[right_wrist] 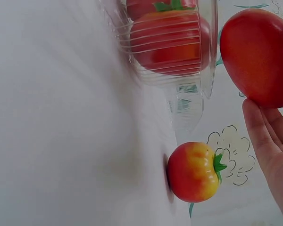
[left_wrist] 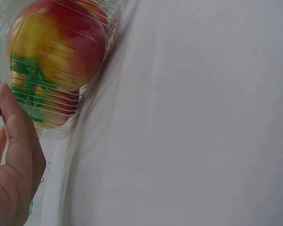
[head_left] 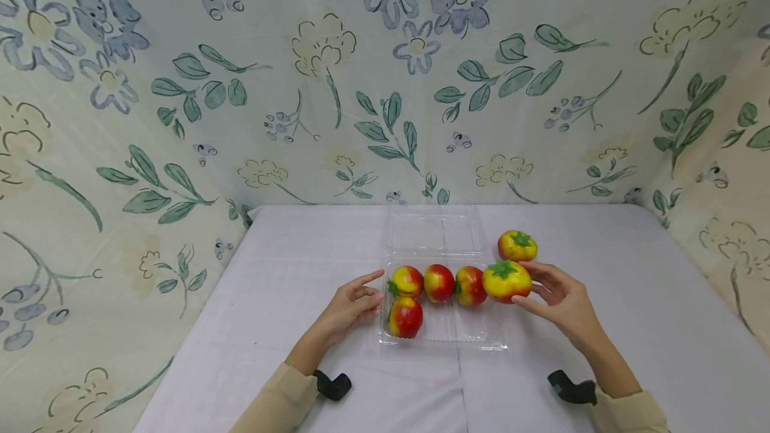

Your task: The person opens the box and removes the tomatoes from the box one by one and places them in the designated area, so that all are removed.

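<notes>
My right hand [head_left: 562, 299] holds a red-and-yellow persimmon [head_left: 507, 280] with a green leafy top between thumb and fingers. It is raised at the right edge of a clear plastic clamshell box [head_left: 445, 336]; its red underside faces the right wrist view. My left hand [head_left: 347, 311] touches the box's left wall, fingers fairly straight. Inside the box, a back row runs from a persimmon [head_left: 408, 281] at the left through another persimmon [head_left: 439, 283] to a third persimmon [head_left: 470, 286]. A further persimmon [head_left: 406, 317] sits at front left.
One loose persimmon [head_left: 517, 246] stands on the white cloth behind my right hand, right of the box. The box's clear lid [head_left: 433, 229] lies folded open toward the back. A flower-patterned curtain [head_left: 385, 99] borders the table [head_left: 289, 286] at the back and sides.
</notes>
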`<state>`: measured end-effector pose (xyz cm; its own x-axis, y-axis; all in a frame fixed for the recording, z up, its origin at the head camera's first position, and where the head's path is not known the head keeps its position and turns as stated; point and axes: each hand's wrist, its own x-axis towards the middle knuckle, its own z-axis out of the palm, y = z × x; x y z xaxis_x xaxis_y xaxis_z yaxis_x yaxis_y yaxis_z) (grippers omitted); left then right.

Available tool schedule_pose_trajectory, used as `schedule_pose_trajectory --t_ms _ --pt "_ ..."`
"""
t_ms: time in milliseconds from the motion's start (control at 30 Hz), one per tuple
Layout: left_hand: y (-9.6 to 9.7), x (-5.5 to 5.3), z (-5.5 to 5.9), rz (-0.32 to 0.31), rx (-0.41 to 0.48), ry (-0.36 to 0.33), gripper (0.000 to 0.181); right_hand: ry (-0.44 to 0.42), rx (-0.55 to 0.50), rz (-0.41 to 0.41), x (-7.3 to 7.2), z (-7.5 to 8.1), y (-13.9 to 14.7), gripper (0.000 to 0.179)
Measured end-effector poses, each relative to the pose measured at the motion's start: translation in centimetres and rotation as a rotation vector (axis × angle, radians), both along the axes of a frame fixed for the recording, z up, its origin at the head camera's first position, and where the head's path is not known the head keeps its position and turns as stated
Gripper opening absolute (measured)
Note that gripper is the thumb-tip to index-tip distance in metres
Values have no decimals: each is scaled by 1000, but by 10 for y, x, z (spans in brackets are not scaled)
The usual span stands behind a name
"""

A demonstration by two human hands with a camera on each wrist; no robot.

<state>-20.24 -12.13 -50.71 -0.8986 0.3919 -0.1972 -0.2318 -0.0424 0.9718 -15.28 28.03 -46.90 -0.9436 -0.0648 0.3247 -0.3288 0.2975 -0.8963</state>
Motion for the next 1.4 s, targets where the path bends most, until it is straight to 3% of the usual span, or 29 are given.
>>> schedule_pose_trajectory --t_ms 833,1133,1400 --pt "-1 0 -1 -2 -3 3 56 -18 48 -107 -5 -14 20 56" --pt "0 0 1 1 -25 4 57 -62 16 -163 -8 -23 29 56" --pt "0 0 0 3 -22 1 56 -61 21 -166 -10 -28 38 57"
